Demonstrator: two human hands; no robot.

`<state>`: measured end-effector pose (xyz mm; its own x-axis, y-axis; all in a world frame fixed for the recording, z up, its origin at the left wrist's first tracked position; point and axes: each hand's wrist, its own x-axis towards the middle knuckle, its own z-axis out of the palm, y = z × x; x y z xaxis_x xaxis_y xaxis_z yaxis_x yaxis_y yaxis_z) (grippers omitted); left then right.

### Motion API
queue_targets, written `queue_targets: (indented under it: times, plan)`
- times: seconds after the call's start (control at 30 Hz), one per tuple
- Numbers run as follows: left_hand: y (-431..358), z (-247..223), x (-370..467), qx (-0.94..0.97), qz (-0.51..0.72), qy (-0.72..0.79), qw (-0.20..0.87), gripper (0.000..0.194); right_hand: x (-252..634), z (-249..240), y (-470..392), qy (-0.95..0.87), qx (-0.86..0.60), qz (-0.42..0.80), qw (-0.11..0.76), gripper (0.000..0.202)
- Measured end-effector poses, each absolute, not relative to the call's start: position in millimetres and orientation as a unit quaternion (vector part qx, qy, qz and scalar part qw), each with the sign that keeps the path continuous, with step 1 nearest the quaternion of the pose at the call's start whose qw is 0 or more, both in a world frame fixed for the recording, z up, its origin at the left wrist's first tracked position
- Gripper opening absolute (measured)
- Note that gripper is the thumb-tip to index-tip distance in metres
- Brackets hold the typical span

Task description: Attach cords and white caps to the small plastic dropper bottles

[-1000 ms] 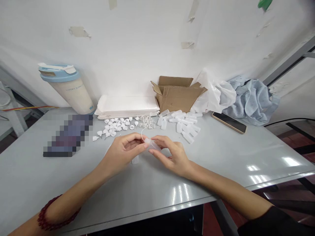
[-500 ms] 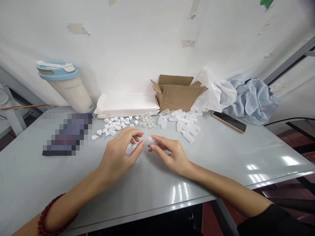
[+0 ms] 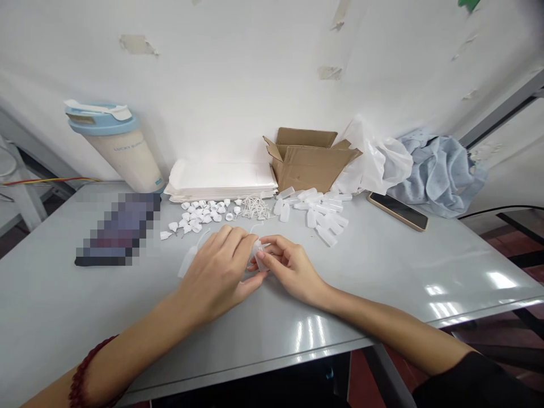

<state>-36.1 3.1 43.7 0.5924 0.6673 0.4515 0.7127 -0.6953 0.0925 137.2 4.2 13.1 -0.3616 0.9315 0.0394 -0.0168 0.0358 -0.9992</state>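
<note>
My right hand [image 3: 297,272] pinches a small translucent bottle [image 3: 260,259] between thumb and fingers; a thin pale tube or tip rises above it. Against the same bottle's left side is my left hand [image 3: 221,266], its fingers closed round the bottle's top and its thumb near the base. Another translucent bottle with a thin tube [image 3: 187,262] lies partly hidden behind my left hand. Beyond my hands are several white caps [image 3: 198,216], a heap of short white pieces [image 3: 256,208] and several translucent bottles [image 3: 325,218].
A stack of white sheets or boxes [image 3: 221,180] and an open cardboard box [image 3: 308,168] stand by the wall. Left are a tumbler [image 3: 127,156] and a blurred dark item [image 3: 121,229]; right, a plastic bag [image 3: 378,161], blue cloth [image 3: 442,175] and phone [image 3: 398,211].
My left hand has moved right and its fingers have come onto the bottle. The bottle in my right hand stands more upright, and the bottle behind my left hand is now visible at its left.
</note>
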Motion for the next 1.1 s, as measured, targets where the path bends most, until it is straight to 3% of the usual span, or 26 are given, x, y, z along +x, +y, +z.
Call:
queue_targets:
  times: [0.17, 0.43, 1.1]
  plan:
    - [10, 43, -45, -0.881, -0.228, -0.406, -0.083, 0.027, 140, 14, 8, -0.672, -0.415, 0.491, 0.369, 0.023]
    - [18, 41, -58, -0.872, -0.183, -0.428, -0.151, 0.035, 143, 11, 12, -0.806, -0.412, 0.308, 0.293, 0.023]
    - [25, 42, -63, -0.865, -0.094, -0.449, -0.202, 0.046, 144, 7, 11, -0.838, -0.385, 0.281, 0.266, 0.021]
